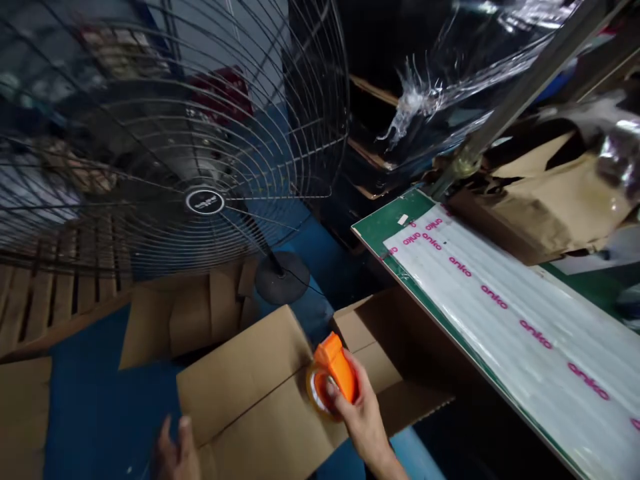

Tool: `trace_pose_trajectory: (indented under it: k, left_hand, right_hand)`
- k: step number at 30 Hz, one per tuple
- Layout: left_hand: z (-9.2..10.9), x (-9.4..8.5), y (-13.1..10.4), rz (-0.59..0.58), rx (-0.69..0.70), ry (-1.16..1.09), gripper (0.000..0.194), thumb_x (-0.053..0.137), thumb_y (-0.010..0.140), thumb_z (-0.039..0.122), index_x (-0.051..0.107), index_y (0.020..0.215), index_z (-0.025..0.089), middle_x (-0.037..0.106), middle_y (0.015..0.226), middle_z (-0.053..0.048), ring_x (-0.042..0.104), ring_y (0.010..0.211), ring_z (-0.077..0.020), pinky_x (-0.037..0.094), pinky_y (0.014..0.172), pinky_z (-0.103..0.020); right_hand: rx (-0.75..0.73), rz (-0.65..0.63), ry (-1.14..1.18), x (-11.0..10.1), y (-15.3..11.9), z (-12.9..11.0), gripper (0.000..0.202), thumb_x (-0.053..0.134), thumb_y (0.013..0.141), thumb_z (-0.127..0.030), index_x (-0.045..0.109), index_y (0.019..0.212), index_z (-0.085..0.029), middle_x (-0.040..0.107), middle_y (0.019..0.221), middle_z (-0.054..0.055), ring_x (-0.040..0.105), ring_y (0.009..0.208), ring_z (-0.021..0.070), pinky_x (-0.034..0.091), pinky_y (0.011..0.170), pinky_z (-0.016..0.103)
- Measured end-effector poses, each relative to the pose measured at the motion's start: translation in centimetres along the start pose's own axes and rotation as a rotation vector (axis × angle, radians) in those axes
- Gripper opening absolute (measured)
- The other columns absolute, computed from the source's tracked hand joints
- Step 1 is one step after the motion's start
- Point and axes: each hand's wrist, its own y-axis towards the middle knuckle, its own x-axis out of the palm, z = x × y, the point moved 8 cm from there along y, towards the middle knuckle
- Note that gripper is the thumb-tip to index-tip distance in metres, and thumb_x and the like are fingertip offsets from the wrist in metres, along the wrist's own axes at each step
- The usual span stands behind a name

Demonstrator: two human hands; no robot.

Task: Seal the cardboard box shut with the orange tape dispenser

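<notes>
My right hand (363, 413) is wrapped round an orange tape dispenser (340, 367) with a roll of clear-brown tape in it. The dispenser is over the edge of a brown cardboard box (270, 407), whose top flaps meet along a seam. At the box's left side is my left hand (177, 450), cut off by the bottom edge of the view and slightly blurred. Its fingers are apart, and nothing shows in them. To the right of the dispenser the box's other end stands open, with its flaps (373, 360) spread and its inside dark.
A large wire-caged fan (205, 200) on a round base (283, 277) fills the upper left. On the right a green-topped table (373, 230) bears a white wrapped pack (480, 287) printed "anko" and a torn carton (545, 207). Film-wrapped black stacks (370, 87) stand behind.
</notes>
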Motion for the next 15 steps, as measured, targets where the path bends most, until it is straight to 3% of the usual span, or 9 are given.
trace_pose_trajectory:
  k: [2,3,5,7,9,11,15]
  left_hand:
    - [3.9,1.7,-1.5,-0.224,-0.034,-0.184,0.109,0.039,0.075,0.094,0.052,0.143,0.01,0.052,0.152,-0.026,0.051,0.141,-0.0435,0.044,0.117,-0.056]
    - [6.6,3.2,-2.9,-0.419,-0.042,-0.3,0.107,0.051,0.07,0.093,0.053,0.143,0.015,0.053,0.154,-0.021,0.054,0.139,-0.0396,0.047,0.116,-0.051]
    - [11.7,4.9,-5.7,-0.645,-0.077,-0.464,0.094,0.056,0.077,0.085,0.053,0.145,0.02,0.055,0.155,-0.015,0.053,0.141,-0.0319,0.048,0.114,-0.042]
    - [15.1,6.2,-8.2,-0.824,-0.155,-0.544,0.086,0.06,0.077,0.083,0.065,0.134,0.019,0.063,0.146,-0.015,0.059,0.133,-0.0327,0.054,0.101,-0.04]
    - [16.5,6.9,-9.4,-0.897,-0.19,-0.55,0.076,0.068,0.075,0.079,0.074,0.12,0.018,0.071,0.134,-0.015,0.065,0.122,-0.0332,0.056,0.089,-0.036]
    - [16.3,7.5,-9.5,-0.909,-0.187,-0.518,0.069,0.076,0.071,0.075,0.078,0.11,0.018,0.077,0.119,-0.012,0.069,0.111,-0.0315,0.054,0.08,-0.033]
    - [14.4,9.1,-9.4,-0.955,-0.157,-0.449,0.069,0.08,0.063,0.078,0.08,0.093,0.016,0.08,0.089,-0.009,0.071,0.085,-0.0266,0.049,0.066,-0.029]
  right_hand:
    - [-0.041,0.006,-0.101,0.9,-2.3,0.3,0.074,0.078,0.083,-0.05,0.051,0.146,-0.022,0.068,0.138,0.013,0.069,0.118,0.0292,0.057,0.103,0.04]
    - [-0.071,0.017,-0.153,1.2,-3.2,0.5,0.073,0.077,0.084,-0.051,0.051,0.147,-0.022,0.067,0.138,0.013,0.069,0.119,0.0296,0.058,0.103,0.04]
    - [-0.154,0.026,-0.289,1.7,-4.6,0.6,0.069,0.075,0.087,-0.049,0.051,0.147,-0.023,0.066,0.142,0.014,0.067,0.124,0.0309,0.057,0.104,0.041]
    - [-0.294,0.011,-0.46,2.2,-5.6,0.3,0.065,0.074,0.089,-0.044,0.051,0.147,-0.026,0.065,0.143,0.013,0.067,0.124,0.0315,0.058,0.103,0.042]
    - [-0.456,-0.015,-0.601,2.7,-6.7,-0.3,0.066,0.074,0.089,-0.038,0.048,0.149,-0.029,0.068,0.137,0.012,0.071,0.117,0.0304,0.061,0.098,0.041]
    - [-0.551,-0.045,-0.66,2.9,-7.7,-0.4,0.068,0.07,0.09,-0.033,0.043,0.152,-0.031,0.071,0.127,0.01,0.074,0.106,0.0278,0.063,0.091,0.039]
    - [-0.524,-0.067,-0.684,2.7,-9.1,0.9,0.066,0.059,0.088,-0.02,0.042,0.15,-0.03,0.069,0.117,0.008,0.074,0.099,0.0236,0.064,0.084,0.032]
